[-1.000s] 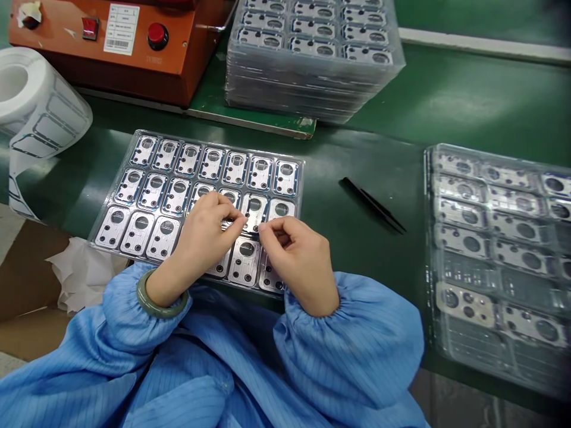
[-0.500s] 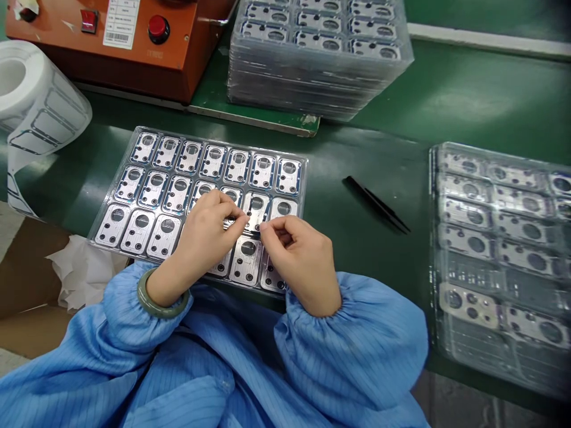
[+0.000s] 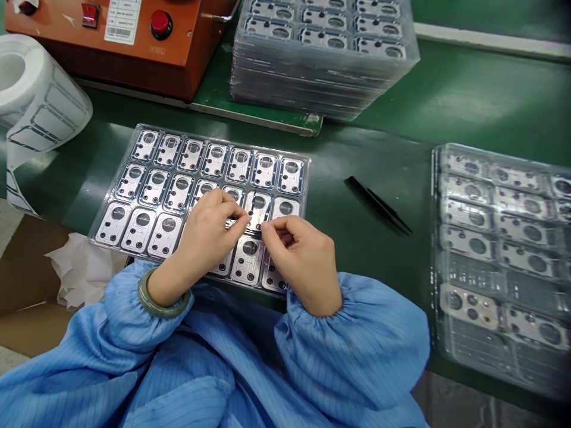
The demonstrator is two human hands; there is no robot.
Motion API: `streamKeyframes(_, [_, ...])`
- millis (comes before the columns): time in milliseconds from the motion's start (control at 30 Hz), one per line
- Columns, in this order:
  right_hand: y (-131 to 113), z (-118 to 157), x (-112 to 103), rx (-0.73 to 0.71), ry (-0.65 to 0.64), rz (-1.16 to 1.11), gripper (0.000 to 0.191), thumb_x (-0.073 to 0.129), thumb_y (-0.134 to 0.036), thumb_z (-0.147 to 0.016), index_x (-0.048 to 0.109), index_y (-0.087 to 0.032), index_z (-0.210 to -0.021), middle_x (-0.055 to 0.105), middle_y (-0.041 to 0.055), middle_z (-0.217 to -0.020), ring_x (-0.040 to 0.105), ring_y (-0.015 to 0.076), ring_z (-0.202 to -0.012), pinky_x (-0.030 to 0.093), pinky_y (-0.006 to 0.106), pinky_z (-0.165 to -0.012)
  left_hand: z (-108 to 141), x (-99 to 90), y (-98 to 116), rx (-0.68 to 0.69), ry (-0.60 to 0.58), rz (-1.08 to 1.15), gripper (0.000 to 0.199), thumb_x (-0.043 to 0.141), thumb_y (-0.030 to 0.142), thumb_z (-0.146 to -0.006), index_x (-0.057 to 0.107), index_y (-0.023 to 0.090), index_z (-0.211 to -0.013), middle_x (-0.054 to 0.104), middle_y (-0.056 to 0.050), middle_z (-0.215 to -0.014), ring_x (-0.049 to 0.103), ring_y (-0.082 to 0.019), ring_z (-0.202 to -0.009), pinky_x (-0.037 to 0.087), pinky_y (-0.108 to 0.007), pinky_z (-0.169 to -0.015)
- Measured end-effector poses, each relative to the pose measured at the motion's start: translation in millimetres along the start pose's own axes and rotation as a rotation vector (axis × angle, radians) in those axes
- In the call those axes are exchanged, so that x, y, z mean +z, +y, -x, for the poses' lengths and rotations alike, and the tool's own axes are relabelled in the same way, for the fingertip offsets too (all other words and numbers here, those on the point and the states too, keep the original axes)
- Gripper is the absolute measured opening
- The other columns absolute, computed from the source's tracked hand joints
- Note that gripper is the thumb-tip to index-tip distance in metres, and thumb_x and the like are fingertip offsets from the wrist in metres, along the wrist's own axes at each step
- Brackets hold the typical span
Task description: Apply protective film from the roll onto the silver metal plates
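My left hand (image 3: 212, 229), with a green bangle above the wrist, is closed in a pinch over a clear plastic tray (image 3: 307, 172). The tray holds rows of small silver metal plates with round holes. My right hand (image 3: 301, 255) pinches too, thumb against forefinger. Both sets of fingertips meet the lower corners of one metal plate (image 3: 259, 208) in the middle row, a small gap between them. Whatever the fingertips hold is too small to make out. Dark blue borders edge plates in the top and middle rows; visible bottom-row plates look plain. My hands cover several plates.
Black tweezers (image 3: 379, 205) lie right of the tray. A second tray (image 3: 473, 273), partly filled with plates, is farther right. Behind stand stacked trays (image 3: 307, 77) and an orange machine (image 3: 147, 59). At left are a label roll (image 3: 57, 113) and a cardboard box (image 3: 31, 321) with crumpled white paper.
The whole view has shifted very slightly. My hands keep the same pinched pose over the same plate; nothing else has visibly moved.
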State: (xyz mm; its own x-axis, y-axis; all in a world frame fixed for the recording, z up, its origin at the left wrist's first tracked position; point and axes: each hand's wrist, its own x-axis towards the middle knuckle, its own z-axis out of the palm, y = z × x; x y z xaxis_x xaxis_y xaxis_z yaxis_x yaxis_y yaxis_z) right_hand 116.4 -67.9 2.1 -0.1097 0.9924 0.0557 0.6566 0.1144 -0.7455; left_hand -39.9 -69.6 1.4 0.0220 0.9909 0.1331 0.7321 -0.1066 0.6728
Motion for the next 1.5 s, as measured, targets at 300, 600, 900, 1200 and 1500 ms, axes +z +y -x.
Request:
streamKeyframes(300, [-0.4, -0.9, -0.5, -0.018, -0.005, 0.01, 0.018, 0.057, -0.025, -0.082, 0.061, -0.019, -0.066, 0.058, -0.0014, -0.06, 0.051, 0.0122, -0.055, 0.037, 0.026, -0.055, -0.2, -0.9, -2.5, 0.042, -0.018, -0.038, 0.007, 0.058, 0.017, -0.083, 0.064, 0.017, -0.08, 0.058, -0.005, -0.086, 0.054, -0.019, -0.088, 0.044, -0.034, -0.081])
streamKeyframes(600, [1.9, -1.4, -0.4, -0.054, -0.01, 0.013, 0.015, 0.058, -0.023, -0.082, 0.064, -0.018, -0.069, 0.059, -0.0019, -0.062, 0.052, 0.0113, -0.056, 0.037, 0.025, -0.055, -0.2, -1.2, -3.4, 0.065, -0.027, -0.081, 0.005, 0.059, 0.017, -0.083, 0.063, 0.016, -0.081, 0.058, -0.004, -0.087, 0.054, -0.019, -0.088, 0.044, -0.034, -0.08])
streamKeyframes(900, [7.5, -3.8, -2.9, -0.093, -0.065, 0.055, 0.015, 0.059, -0.024, -0.082, 0.064, -0.018, -0.069, 0.058, -0.0015, -0.063, 0.052, 0.012, -0.056, 0.036, 0.025, -0.055, -0.8, -0.5, -5.2, 0.074, -0.033, -0.099, 0.006, 0.059, 0.019, -0.084, 0.064, 0.017, -0.081, 0.058, -0.004, -0.086, 0.054, -0.019, -0.088, 0.043, -0.033, -0.079])
streamKeyframes(1200, [7.6, -5.6, -2.9, -0.104, -0.073, 0.07, 0.014, 0.059, -0.023, -0.082, 0.063, -0.018, -0.069, 0.06, -0.0011, -0.064, 0.055, 0.013, -0.059, 0.038, 0.026, -0.056, 0.0, 1.1, -8.3, 0.091, -0.02, -0.108, 0.006, 0.059, 0.02, -0.083, 0.064, 0.017, -0.082, 0.057, -0.004, -0.087, 0.054, -0.019, -0.089, 0.043, -0.034, -0.081])
streamKeyframes(1500, [6.5, -5.8, -4.5, -0.126, -0.087, 0.074, 0.015, 0.057, -0.024, -0.082, 0.062, -0.019, -0.069, 0.06, -0.0011, -0.064, 0.055, 0.0131, -0.059, 0.039, 0.026, -0.057, 0.1, 1.0, -8.5, 0.092, -0.029, -0.105, 0.006, 0.059, 0.02, -0.084, 0.064, 0.017, -0.083, 0.057, -0.004, -0.087, 0.054, -0.019, -0.089, 0.043, -0.033, -0.081])
